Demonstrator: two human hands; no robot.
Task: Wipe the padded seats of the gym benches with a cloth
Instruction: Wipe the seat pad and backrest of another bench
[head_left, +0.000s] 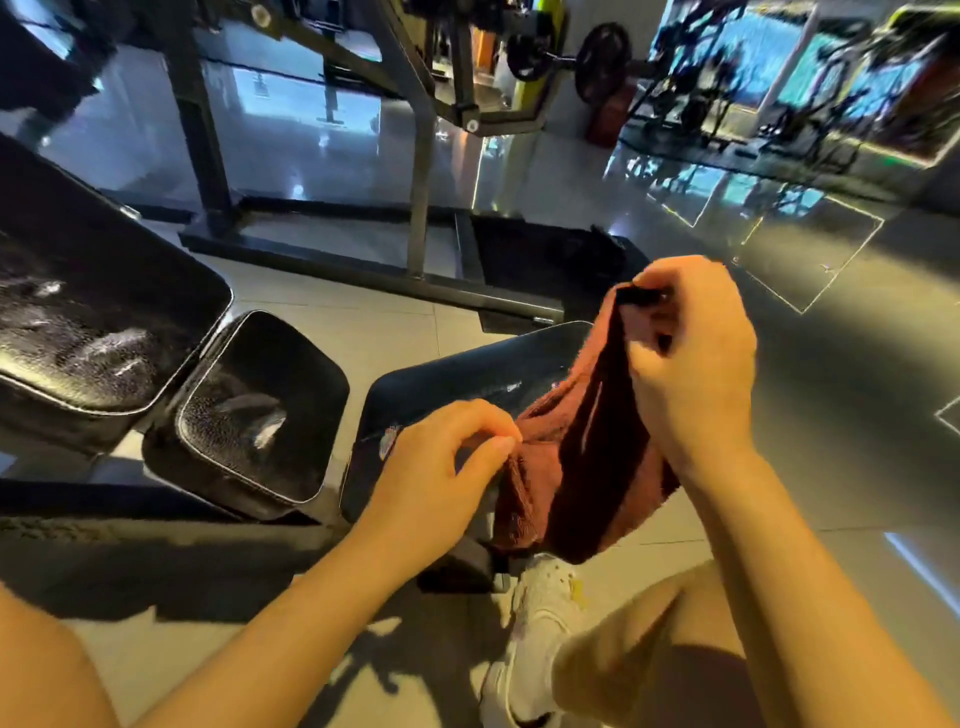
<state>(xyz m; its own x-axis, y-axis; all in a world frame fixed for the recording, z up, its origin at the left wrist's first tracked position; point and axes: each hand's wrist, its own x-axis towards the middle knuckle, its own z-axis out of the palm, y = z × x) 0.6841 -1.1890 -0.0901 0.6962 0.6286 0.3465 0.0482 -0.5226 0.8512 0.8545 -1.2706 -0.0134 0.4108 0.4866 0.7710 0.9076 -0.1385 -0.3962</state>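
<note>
A gym is indicated: black padded benches (260, 410) are seen at 9 o'clock, a steel rack frame (421, 156) at 12 o'clock, a loaded barbell (597, 60) at 1 o'clock.

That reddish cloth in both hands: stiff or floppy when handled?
Likely floppy: the cloth sags in folds between the left hand and right hand. Probably light, since fingertip pinches hold it. Its fuzzy surface suggests little slipping.

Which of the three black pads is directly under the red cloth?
The rightmost pad, partly hidden behind the hanging red cloth. The small square pad and the long pad lie further left, uncovered.
</note>
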